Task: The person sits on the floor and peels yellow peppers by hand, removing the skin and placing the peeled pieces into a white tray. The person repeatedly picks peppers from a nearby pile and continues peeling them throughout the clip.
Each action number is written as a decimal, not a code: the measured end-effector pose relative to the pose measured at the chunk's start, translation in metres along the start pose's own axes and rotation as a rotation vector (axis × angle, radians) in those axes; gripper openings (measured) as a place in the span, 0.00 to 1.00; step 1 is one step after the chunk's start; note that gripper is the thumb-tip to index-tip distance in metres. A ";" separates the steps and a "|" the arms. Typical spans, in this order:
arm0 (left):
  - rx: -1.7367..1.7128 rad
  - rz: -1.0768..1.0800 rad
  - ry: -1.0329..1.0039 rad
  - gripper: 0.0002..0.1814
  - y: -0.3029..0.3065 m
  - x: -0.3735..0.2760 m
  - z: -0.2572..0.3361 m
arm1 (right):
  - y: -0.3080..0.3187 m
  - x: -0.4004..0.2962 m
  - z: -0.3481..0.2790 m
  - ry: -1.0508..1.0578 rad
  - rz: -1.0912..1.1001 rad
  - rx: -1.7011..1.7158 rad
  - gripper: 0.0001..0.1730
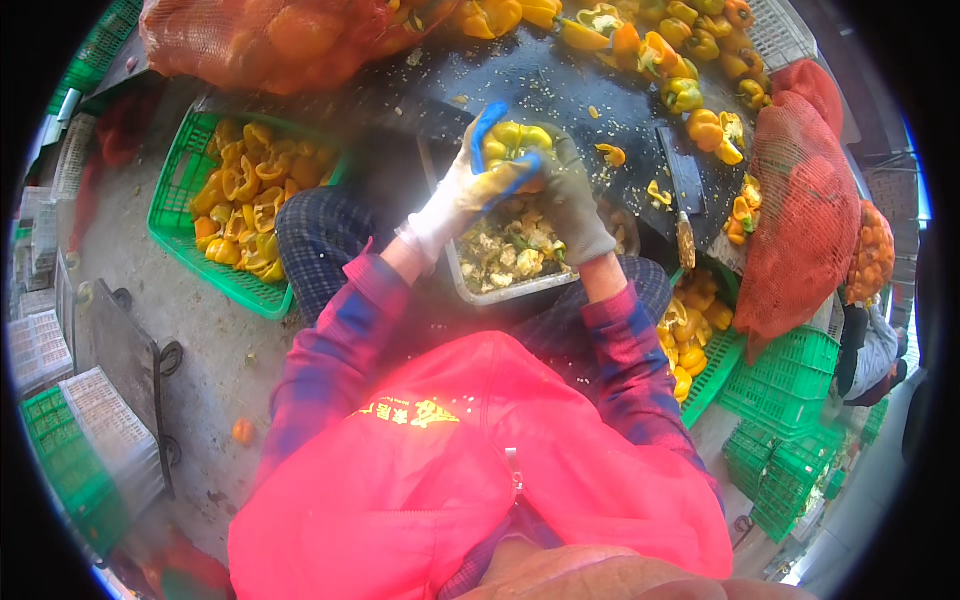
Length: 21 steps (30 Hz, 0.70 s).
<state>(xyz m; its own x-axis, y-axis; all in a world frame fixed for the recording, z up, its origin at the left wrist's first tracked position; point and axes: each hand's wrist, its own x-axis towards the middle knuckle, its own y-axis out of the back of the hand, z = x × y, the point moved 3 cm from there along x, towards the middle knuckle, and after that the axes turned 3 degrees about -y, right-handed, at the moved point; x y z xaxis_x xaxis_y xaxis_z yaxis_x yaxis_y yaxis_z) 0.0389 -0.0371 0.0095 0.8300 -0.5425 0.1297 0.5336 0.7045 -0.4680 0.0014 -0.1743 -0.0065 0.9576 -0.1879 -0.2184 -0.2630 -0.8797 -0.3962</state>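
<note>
Between both gloved hands is a yellow-green bell pepper (516, 141), held above a plastic tub (501, 294). My left hand (480, 169), in a white glove with blue on the fingers, grips its left and lower side. My right hand (571, 187), in a grey glove, wraps its right side; those fingertips are partly hidden. Pepper cores and seeds (517, 251) fill the tub between my knees. To the right on the dark, seed-strewn table (480, 82) lies a wide-bladed knife (681, 187) with a worn handle.
Green crates of cut yellow peppers stand at left (172, 217) and right (716, 375). Whole peppers (686, 34) cover the table's far right. Red mesh sacks lie at upper left (255, 45) and right (799, 202). A flat trolley (124, 352) is at left; a person (870, 352) is far right.
</note>
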 end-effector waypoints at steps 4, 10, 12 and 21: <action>-0.386 0.053 0.283 0.27 0.009 -0.018 0.011 | 0.003 -0.017 -0.027 -0.159 -0.182 0.339 0.22; -1.261 -0.132 0.369 0.33 0.010 -0.046 0.032 | 0.052 -0.013 -0.041 0.606 0.065 -0.767 0.21; -1.233 -0.198 0.302 0.37 0.021 -0.052 0.043 | 0.054 -0.001 -0.076 0.374 -0.110 -0.290 0.24; -0.606 0.317 -0.017 0.35 0.030 -0.032 0.039 | -0.002 0.022 -0.046 0.148 -0.088 -0.736 0.30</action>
<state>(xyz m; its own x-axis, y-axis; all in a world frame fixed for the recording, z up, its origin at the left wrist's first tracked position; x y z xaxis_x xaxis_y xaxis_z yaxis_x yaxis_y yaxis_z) 0.0346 0.0194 0.0248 0.9363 -0.3413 -0.0829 0.0831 0.4446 -0.8919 0.0287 -0.1966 0.0307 0.9909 -0.1145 -0.0710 -0.0880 -0.9490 0.3027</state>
